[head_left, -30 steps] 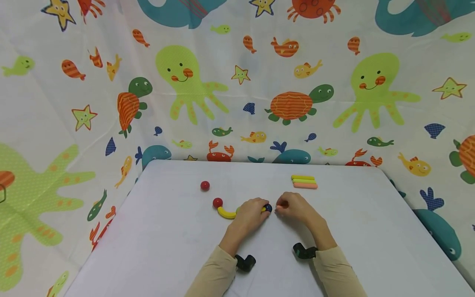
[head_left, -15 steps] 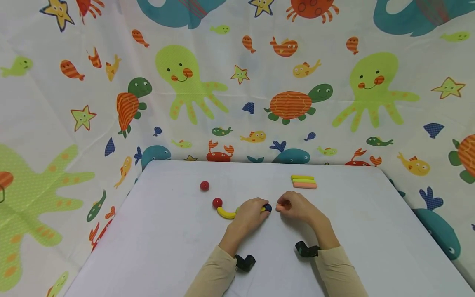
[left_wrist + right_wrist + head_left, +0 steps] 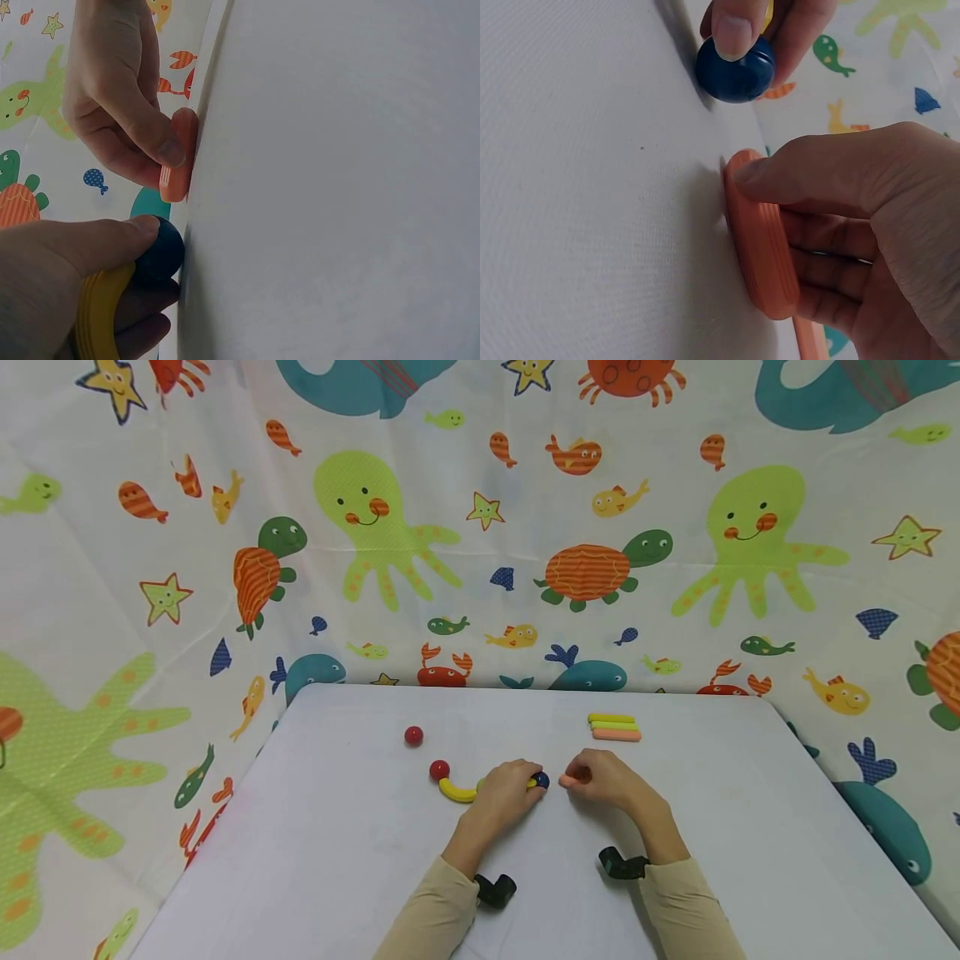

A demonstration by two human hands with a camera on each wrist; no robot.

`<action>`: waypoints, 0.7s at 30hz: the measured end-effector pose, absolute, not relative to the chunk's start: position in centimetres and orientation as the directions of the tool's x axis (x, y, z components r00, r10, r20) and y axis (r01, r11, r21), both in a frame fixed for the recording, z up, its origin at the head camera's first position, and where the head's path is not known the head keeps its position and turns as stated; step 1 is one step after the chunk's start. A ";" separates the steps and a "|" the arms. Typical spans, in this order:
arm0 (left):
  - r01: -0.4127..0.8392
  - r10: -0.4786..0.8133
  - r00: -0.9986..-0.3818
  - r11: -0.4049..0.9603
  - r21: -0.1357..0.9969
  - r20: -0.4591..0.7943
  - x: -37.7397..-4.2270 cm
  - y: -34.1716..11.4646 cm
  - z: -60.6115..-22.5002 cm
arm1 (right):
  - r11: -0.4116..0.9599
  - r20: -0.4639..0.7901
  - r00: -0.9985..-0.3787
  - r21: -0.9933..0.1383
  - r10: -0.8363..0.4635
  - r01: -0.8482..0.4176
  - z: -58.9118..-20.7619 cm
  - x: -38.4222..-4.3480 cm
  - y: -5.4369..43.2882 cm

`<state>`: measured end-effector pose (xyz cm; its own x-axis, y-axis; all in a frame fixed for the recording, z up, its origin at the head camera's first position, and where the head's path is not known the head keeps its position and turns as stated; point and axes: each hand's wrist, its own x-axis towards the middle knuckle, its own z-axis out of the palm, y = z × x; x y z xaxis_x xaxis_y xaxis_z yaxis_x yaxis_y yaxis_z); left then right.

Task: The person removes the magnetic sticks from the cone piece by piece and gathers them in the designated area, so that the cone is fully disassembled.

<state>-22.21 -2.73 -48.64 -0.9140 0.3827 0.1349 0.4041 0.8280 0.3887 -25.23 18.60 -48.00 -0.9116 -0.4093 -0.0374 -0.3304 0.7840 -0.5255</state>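
My left hand (image 3: 504, 795) lies over a chain of toy pieces and grips its right end. Thumb and fingers are round a dark blue ball (image 3: 161, 251) and the yellow curved rod (image 3: 99, 311) touching it. Left of that hand, another yellow curved rod (image 3: 456, 791) meets a red ball (image 3: 439, 770); a bit of green shows beside the hand, and the chain's middle is hidden under it. My right hand (image 3: 606, 778) pinches a ridged orange rod (image 3: 761, 240) between thumb and fingers, close to the white table. A small gap separates this rod from the blue ball.
On the white table (image 3: 300, 860), a loose red ball (image 3: 413, 736) lies back left. Back right, an orange rod (image 3: 617, 735) lies alongside two yellowish rods (image 3: 611, 719). A sea-animal patterned cloth (image 3: 480, 468) hangs behind the far edge.
My right hand has shifted slightly to the right, and the orange rod in its fingers shows more plainly. The left hand and the chain have stayed in place.
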 end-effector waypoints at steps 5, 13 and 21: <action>0.406 0.384 -0.913 0.825 0.392 0.137 -22.2 -2.8 -48.6 | 0.794 -0.057 -0.918 -0.525 -0.393 -0.307 -47.9 -25.2 18.5; 0.398 0.376 -0.917 0.826 0.400 0.135 -22.3 -2.7 -48.7 | 0.815 -0.060 -0.941 -0.521 -0.332 -0.254 -47.7 -25.2 18.3; 0.407 0.382 -0.913 0.822 0.399 0.144 -22.4 -2.8 -48.8 | 0.828 0.045 -0.978 -0.526 -0.202 -0.195 -47.9 -25.6 19.3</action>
<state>-22.38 -2.82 -48.75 -0.9129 0.3820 0.1439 0.4068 0.8218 0.3990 -25.64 19.32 -47.91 -0.9784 -0.2016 0.0449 -0.1947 0.8278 -0.5261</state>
